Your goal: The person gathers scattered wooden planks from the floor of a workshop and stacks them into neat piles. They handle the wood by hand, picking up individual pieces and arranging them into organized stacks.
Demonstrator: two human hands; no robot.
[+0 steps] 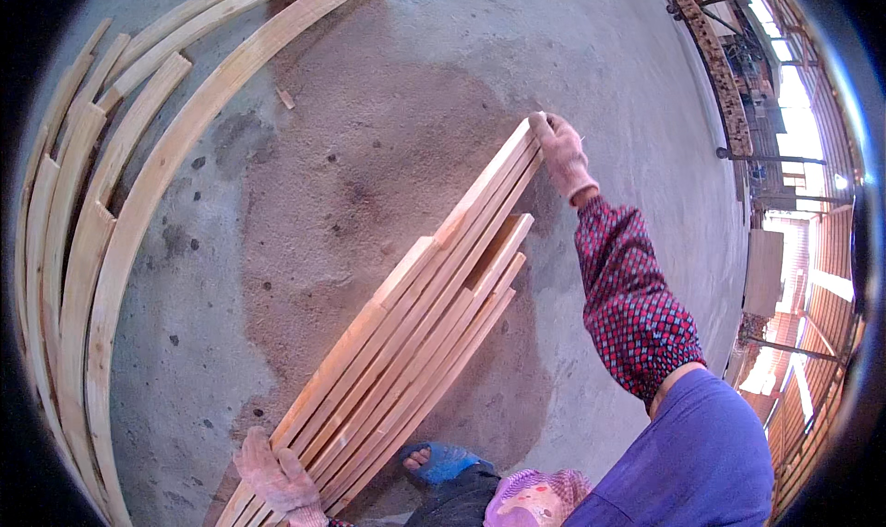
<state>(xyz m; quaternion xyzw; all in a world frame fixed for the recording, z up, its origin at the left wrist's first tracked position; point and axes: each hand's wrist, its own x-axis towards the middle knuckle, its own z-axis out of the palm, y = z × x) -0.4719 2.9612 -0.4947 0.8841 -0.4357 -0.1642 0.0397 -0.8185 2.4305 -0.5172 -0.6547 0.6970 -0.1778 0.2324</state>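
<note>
Wooden slat bundle (pixel 415 315), roughly seven; two gloved hands clamped on ends: left (pixel 277 479), right (pixel 561 153).

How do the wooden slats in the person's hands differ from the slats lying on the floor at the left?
The held bundle of slats is packed tight and raised off the floor, gripped by the left hand at its near end and the right hand at its far end. The floor slats lie loose, spread side by side, untouched. Both are pale, long, bare wood over the concrete floor.
</note>
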